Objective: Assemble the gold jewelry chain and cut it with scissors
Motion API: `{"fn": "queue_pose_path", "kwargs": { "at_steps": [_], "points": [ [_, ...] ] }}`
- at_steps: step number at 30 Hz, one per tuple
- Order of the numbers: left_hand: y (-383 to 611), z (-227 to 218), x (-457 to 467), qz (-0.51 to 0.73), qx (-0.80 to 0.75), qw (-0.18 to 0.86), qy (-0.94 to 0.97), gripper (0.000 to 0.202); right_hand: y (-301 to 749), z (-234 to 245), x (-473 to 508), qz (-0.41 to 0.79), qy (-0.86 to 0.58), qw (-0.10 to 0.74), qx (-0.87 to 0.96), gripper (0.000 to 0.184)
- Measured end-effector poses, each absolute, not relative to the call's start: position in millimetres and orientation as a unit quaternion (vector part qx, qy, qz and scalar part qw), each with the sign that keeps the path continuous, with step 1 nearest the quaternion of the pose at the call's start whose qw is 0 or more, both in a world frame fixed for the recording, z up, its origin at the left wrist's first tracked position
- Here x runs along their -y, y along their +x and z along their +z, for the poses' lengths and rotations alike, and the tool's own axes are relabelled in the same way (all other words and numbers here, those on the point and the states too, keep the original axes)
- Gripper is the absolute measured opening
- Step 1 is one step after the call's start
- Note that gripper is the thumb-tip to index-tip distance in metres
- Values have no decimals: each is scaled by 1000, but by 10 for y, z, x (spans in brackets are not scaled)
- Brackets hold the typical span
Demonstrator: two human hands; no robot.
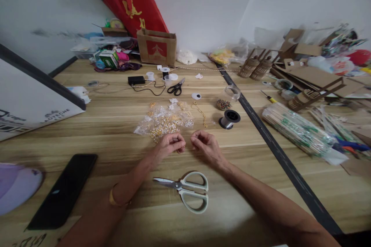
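My left hand (174,142) is closed in a pinch at the near edge of a pile of gold and silver beads (165,125). A tiny gold-coloured bit shows at its fingertips, too small to name. Just to the right, my right hand (205,144) pinches too, and what it holds, if anything, cannot be made out. A small gap separates the two hands. Beyond them lies a thin gold chain (201,114), with a spool of wire (229,119) to its right. Light-green-handled scissors (185,191) lie partly spread on the table below my hands.
A black phone (63,193) and a lilac cap (19,187) lie at the left. Black scissors (176,87) and a jar of beads (227,100) stand farther back. Wrapped sticks (298,129) and cardboard pieces (313,73) crowd the right. A paper bag (157,47) stands against the wall.
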State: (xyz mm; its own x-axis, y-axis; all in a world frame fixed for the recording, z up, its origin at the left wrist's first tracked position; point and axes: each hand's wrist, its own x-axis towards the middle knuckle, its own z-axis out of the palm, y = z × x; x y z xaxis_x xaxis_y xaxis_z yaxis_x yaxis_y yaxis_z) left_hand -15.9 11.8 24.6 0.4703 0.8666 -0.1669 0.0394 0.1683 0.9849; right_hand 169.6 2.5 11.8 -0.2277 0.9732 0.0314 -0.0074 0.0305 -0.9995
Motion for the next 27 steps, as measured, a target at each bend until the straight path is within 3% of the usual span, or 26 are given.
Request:
{"fn": "queue_pose_path", "kwargs": {
  "at_steps": [13,22,27],
  "points": [
    [-147,57,-153,300,-420,595,617,21,1709,172,55,404,-413,400,711,19],
    [-71,93,-55,281,-465,430,721,21,1713,101,64,303,-383,376,787,17],
    [-50,135,-17,243,-472,388,754,15,1717,73,51,291,-379,381,791,17]
  ]
}}
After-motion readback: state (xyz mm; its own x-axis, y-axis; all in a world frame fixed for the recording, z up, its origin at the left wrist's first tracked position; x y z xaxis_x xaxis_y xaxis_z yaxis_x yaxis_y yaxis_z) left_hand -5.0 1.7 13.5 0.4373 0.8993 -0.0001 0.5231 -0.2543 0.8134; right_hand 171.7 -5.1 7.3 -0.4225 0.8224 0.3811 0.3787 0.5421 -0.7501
